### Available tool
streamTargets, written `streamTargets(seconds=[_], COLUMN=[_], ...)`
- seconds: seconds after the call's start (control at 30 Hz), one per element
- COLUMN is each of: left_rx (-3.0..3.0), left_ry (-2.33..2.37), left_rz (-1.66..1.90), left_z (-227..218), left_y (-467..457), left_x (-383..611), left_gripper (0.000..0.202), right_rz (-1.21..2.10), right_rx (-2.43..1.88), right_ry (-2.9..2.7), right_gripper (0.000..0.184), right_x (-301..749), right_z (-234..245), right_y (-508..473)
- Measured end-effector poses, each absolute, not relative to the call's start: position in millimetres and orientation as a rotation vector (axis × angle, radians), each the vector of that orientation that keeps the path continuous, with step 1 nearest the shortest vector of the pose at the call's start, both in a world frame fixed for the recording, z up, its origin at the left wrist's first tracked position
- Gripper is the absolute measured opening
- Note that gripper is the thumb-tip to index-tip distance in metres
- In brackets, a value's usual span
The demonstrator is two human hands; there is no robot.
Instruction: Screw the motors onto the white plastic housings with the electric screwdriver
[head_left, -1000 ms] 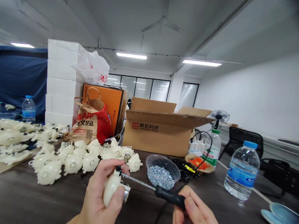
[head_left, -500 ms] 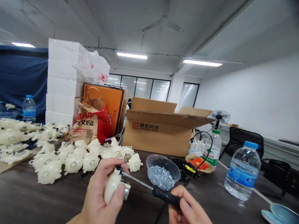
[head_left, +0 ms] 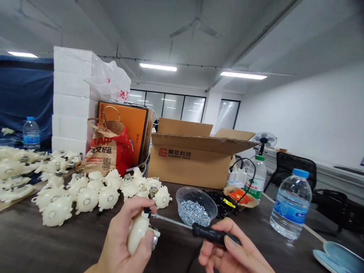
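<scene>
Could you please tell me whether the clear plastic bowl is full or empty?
Partly filled: the clear plastic bowl holds small silvery screws, with bare wall showing above them.

The scene is taken in by a single head-worn camera, faced forward across the flat dark-brown table (head_left: pixel 52 252), whose top is seen from above. The open, rectangular brown cardboard box (head_left: pixel 198 171) is faced almost squarely, in the middle distance. Nearer than the box, the bare left hand (head_left: pixel 123 244) and the bare right hand (head_left: pixel 239 255) are seen close up, from the wearer's side. High above the box, the grey ceiling (head_left: pixel 146 21) is included; right of it, the plain white wall (head_left: pixel 320 113) is seen obliquely.
</scene>
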State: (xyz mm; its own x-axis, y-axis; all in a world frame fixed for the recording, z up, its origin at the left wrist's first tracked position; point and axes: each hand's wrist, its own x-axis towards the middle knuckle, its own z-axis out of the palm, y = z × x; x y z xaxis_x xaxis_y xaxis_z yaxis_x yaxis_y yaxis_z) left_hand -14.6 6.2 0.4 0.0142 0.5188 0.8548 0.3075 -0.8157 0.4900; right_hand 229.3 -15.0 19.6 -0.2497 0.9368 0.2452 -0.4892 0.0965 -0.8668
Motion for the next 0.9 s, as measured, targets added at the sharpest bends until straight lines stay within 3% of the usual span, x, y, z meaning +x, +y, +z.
streamTargets(seconds=[0.9], left_rx=[2.215], left_ry=[0.806], left_rz=[1.95], left_z=[19], left_y=[2], left_x=[-11], left_gripper=[0.034], right_rz=[1.389], right_rx=[-0.619], right_ry=[-1.129], right_gripper=[0.021], right_x=[231], right_z=[23], right_y=[-14])
